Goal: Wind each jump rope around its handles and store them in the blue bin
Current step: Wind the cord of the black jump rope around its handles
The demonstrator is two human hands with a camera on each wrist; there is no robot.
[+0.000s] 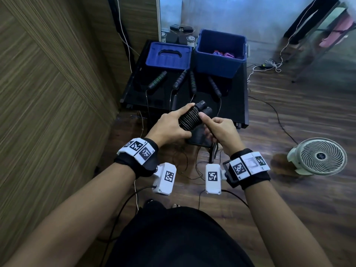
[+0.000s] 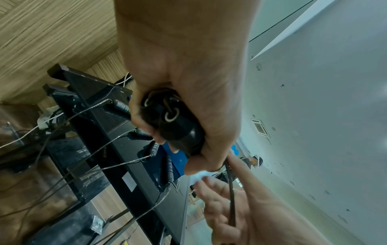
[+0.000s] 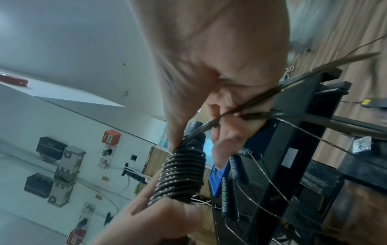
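A pair of black handles [image 1: 203, 107] with black rope coiled tightly round them, the wound jump rope [image 1: 189, 118], is gripped by my left hand [image 1: 173, 125] above the black table's front edge. My right hand [image 1: 216, 128] pinches the loose rope end [image 3: 230, 114] and its thumb presses on the top of the coil [image 3: 180, 174]. The left wrist view shows the handles' butt ends [image 2: 171, 119] inside my left fist. The blue bin [image 1: 219, 64] stands open at the table's back right, with coloured ropes [image 1: 224, 53] inside. Several unwound handles [image 1: 180, 79] lie in front of it.
The bin's blue lid [image 1: 167, 54] lies at the table's [image 1: 134, 93] back left. Thin ropes hang over the table's front edge to the floor. A white fan [image 1: 317, 158] sits on the floor to the right. A wood-panelled wall [image 1: 48, 93] closes the left side; cables trail across the floor.
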